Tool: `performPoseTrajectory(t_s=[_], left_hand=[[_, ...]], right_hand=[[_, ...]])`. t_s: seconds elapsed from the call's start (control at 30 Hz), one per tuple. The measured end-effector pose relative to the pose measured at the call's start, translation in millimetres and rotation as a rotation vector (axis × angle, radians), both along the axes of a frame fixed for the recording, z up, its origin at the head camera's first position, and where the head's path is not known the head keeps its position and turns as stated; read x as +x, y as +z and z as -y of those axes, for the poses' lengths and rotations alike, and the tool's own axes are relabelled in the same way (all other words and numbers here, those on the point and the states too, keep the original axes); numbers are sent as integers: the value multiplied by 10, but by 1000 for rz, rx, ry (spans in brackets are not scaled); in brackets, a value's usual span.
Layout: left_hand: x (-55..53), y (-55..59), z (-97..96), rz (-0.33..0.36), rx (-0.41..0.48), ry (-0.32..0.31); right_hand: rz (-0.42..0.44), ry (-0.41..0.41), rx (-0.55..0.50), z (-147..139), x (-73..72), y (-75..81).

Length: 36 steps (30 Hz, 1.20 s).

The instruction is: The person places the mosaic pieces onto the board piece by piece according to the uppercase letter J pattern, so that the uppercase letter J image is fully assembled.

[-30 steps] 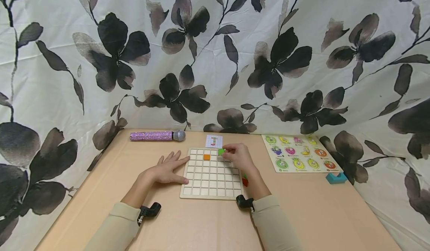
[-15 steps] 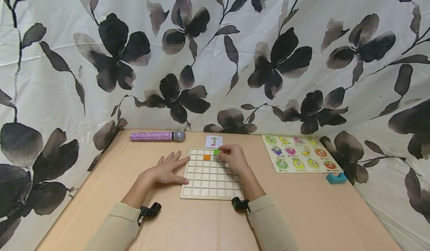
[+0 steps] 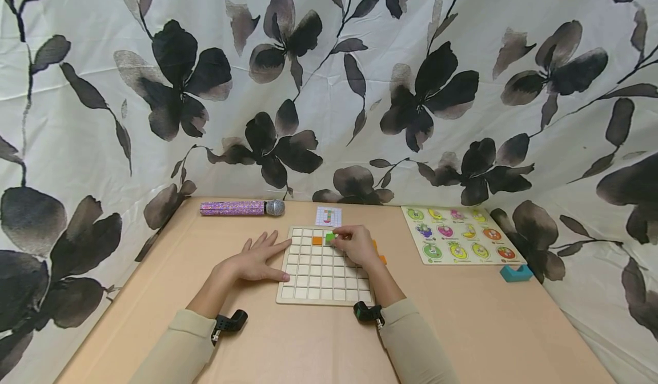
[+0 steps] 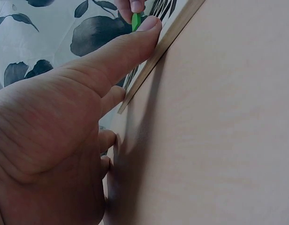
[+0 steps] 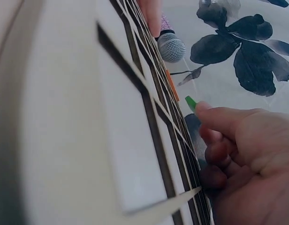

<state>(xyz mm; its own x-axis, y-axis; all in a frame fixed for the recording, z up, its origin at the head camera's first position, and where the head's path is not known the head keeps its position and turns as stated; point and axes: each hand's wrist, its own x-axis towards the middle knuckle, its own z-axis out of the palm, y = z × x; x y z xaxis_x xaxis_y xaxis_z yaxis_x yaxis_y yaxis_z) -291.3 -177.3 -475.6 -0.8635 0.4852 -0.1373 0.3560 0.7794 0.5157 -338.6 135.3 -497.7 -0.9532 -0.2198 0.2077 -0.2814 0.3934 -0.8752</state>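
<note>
Thumb and fingertips of a person's right hand pinch a small, flat green tile over the far rows of a pale wooden grid board, just beside a square orange tile; whether the green one touches the board is hard to tell. The left hand, fingers spread, rests its thumb on the board's left edge. Beyond lie a small white card (printed with a coloured figure on a grid) and a glittery purple microphone with a silver mesh head.
</note>
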Motion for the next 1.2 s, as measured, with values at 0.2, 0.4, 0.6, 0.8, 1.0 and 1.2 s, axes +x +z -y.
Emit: performPoseTrajectory(t_s=[0.2, 0.4, 0.6, 0.8, 1.0, 1.2], left_hand=[[-7, -9, 6, -6, -7, -1], [-9, -19, 0, -4, -9, -3], [-1, -7, -10, -4, -10, -5], [0, -1, -11, -4, -12, -5], [0, 4, -7, -6, -10, -3], [6, 6, -8, -6, -11, -1]], right_hand=[[-19, -5, 40, 14, -4, -19], [-40, -6, 80, 27, -16, -44], [-54, 10, 113, 29, -6, -30], [-43, 11, 143, 37, -1, -24], [-46, 17, 156, 49, 15, 0], [-33, 19, 193, 61, 24, 16]])
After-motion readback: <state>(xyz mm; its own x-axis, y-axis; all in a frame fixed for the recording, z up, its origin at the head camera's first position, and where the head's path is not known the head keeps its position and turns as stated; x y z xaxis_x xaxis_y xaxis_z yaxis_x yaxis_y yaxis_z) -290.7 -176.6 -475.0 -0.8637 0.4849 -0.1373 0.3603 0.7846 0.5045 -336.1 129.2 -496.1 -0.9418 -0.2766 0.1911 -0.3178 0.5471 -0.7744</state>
